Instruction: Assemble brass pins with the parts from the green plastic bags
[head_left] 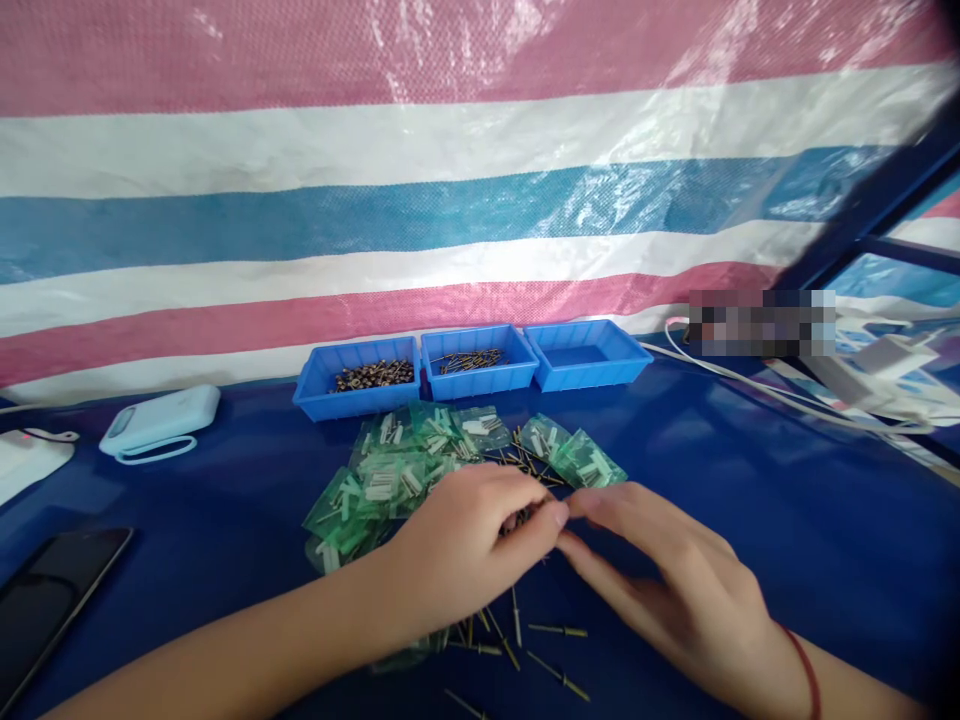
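My left hand (480, 535) is curled above the middle of the table, thumb and forefinger tips drawn together. Small dark metal pieces show in the gap of its curl; whether they are held or lie behind is unclear. My right hand (671, 575) meets it at the fingertips, in a pinch whose contents are hidden. Around and under the left hand lie green-tinted clear bags (390, 480) with white plastic pieces inside. Thin, screw-like metal fasteners (559, 676) are scattered in front of the hands, and more fasteners (525, 455) lie just behind them.
Three blue bins stand in a row: the left bin (360, 400) holds short brownish metal parts, the middle bin (484, 380) longer fasteners, the right bin (592, 375) shows a bare floor. A phone (60, 600) and a light-blue device (161, 420) lie left; white cables (750, 385) right.
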